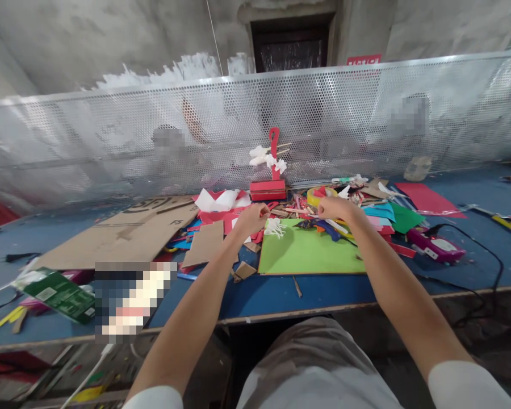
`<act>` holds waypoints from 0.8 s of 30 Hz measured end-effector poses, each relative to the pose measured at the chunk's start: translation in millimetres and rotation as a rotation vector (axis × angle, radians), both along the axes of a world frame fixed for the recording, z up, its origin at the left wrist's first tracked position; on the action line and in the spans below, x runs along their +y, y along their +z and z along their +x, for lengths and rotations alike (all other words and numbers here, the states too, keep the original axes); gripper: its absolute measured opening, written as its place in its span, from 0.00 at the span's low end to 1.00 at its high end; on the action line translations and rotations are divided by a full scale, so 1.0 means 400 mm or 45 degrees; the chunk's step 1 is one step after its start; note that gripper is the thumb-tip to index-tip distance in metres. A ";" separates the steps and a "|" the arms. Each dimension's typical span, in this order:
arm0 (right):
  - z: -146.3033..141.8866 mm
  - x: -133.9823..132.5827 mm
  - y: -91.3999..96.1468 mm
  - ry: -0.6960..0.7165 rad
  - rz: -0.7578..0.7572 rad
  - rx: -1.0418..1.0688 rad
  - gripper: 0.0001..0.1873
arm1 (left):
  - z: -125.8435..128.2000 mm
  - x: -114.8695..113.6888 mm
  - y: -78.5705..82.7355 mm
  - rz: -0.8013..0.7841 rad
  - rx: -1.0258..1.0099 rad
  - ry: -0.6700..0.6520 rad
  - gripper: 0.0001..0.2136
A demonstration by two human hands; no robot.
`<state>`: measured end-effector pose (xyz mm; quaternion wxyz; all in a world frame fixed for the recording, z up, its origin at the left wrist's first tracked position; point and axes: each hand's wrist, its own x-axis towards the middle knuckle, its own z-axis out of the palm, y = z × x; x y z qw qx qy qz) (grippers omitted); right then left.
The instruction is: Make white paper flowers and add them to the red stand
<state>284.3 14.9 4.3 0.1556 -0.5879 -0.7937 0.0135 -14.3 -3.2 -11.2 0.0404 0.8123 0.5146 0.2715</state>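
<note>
My left hand [253, 220] is closed in a pinch, its fingertips beside a small red curled piece [272, 205]. Just below them is a bunch of thin white strands [275, 227] at the upper left corner of a lime-green sheet [310, 255]. My right hand [335, 209] also pinches, over the scraps near a roll of yellow tape [317, 195]; what its fingers hold is too small to tell. Blue-handled pliers [330, 230] lie below it on the sheet. Behind both hands stands a red box-shaped base [267, 190] with a hooked red upright [274, 149] carrying white tufts.
Flattened cardboard [123, 238] covers the table's left side, with a green packet [57, 292] in front. A purple device [436, 245] with a black cable sits at right, near a red sheet [428, 199]. A perforated metal panel [221, 125] runs along the back.
</note>
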 end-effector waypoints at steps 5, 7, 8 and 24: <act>-0.013 -0.012 0.025 0.037 -0.128 -0.099 0.06 | 0.002 0.002 0.001 0.010 -0.038 -0.008 0.06; -0.027 -0.019 0.035 0.160 -0.124 0.108 0.07 | 0.008 0.002 0.001 -0.001 -0.127 -0.091 0.06; -0.037 -0.024 0.039 0.239 -0.143 0.240 0.08 | 0.013 0.001 0.002 -0.019 -0.197 -0.160 0.06; -0.163 -0.054 0.002 0.736 -0.560 0.874 0.17 | 0.041 -0.018 0.026 -0.304 -0.701 -0.445 0.15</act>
